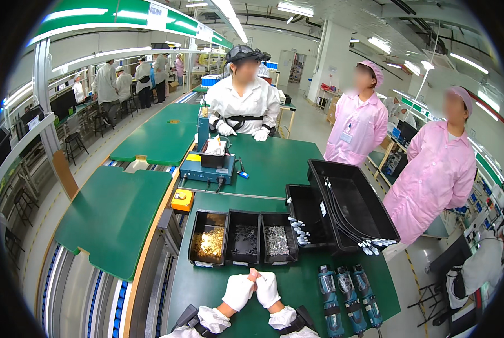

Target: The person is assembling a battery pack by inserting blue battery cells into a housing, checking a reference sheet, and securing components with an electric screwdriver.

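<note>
My left hand (pixel 237 292) and my right hand (pixel 267 289), both in white gloves, meet in front of me above the green table (pixel 207 287). Their fingers are closed and pressed together, with bare fingertips showing between them; no object shows in either hand. Just beyond stand three black bins: the left bin (pixel 208 260) holds gold-coloured small parts, the middle bin (pixel 243 261) dark small parts, the right bin (pixel 280 258) silver small parts. To the right of my hands lie three teal power screwdrivers (pixel 331 304) side by side.
A large black tray (pixel 370 208) with black cables (pixel 336 208) rests tilted over another black tray (pixel 305 203). A yellow box with a button (pixel 182 199) and a blue device (pixel 207 170) stand left. A person (pixel 243 101) faces me across the table; two in pink stand right.
</note>
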{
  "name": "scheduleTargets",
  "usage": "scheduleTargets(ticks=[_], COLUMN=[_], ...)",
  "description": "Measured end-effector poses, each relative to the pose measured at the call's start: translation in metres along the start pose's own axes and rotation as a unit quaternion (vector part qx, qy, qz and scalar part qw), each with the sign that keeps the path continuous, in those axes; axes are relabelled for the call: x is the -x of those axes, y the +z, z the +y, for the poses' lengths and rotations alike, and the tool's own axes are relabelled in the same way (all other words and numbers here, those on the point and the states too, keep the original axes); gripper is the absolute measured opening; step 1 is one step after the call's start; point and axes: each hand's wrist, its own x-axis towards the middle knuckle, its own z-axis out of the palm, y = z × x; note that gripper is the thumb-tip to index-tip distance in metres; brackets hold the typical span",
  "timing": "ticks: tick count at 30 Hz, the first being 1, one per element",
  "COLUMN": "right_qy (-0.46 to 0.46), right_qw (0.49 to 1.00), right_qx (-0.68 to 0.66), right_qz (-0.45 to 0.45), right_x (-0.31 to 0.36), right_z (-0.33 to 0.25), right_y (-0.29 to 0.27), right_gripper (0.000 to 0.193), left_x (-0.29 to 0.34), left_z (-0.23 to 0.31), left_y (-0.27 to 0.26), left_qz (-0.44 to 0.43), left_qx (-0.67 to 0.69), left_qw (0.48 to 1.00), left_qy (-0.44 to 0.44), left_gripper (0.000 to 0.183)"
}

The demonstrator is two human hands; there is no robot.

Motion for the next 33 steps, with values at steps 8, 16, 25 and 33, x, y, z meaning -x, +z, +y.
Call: scheduleTargets(ticks=[8,16,25,33], right_qy=[0.002,0.150,0.258,0.128], right_qw=[0.999,0.930,0.807,0.969], right_qx=[0.046,-0.331,-0.530,-0.213], right_qz=[-0.008,-0.050,-0.026,-0.010], right_x=[-0.008,-0.015,-0.022,-0.014], right_z=[-0.011,-0.007,0.009,-0.011], right_y=[-0.002,-0.006,-0.001,0.007], right_gripper=[0.046,0.057,0.053,0.045], left_x=[-0.010,-0.017,-0.020,-0.018], left_z=[0.000,-0.007,-0.008,-0.010], left_y=[-0.005,-0.007,-0.012,-0.009], left_qz=[-0.038,-0.035,0.022,-0.009], left_qx=[0.097,0.192,0.176,0.082], left_qw=[0.987,0.970,0.974,0.996], left_qy=[-0.120,-0.144,-0.144,-0.027], left_gripper=[0.068,0.063,0.059,0.055])
